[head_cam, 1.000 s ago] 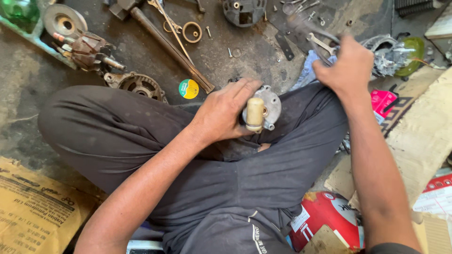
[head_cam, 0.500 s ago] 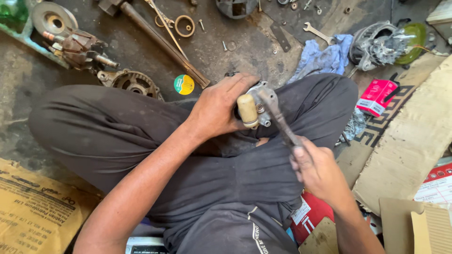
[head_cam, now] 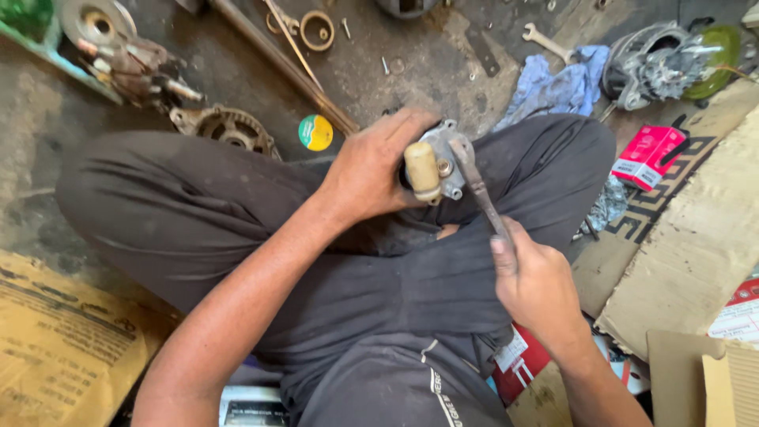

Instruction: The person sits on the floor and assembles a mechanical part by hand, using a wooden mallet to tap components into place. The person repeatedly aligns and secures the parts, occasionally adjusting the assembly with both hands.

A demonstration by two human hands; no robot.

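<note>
The metal housing (head_cam: 443, 162) sits over the crossed legs and serves as landmark. Left of it, the left hand (head_cam: 371, 170) closes the way; below and right, the wrench (head_cam: 478, 190) and the right hand (head_cam: 534, 281) block the approach. Above the housing, a patch of bare floor (head_cam: 427, 71) is free, bordered by a long rod (head_cam: 277, 63), a blue rag (head_cam: 553, 83) and a small yellow-green tin (head_cam: 315, 132).

Soft, even daylight fills the frame, with no hard shadows; only a dim patch sits under the legs at the centre. The dark trousers (head_cam: 237, 229) swallow detail. A mild sheen shows on the metal part (head_cam: 443, 162) at upper centre. Focus is fairly sharp overall, with slight wide-angle stretching and softness toward the corners.
</note>
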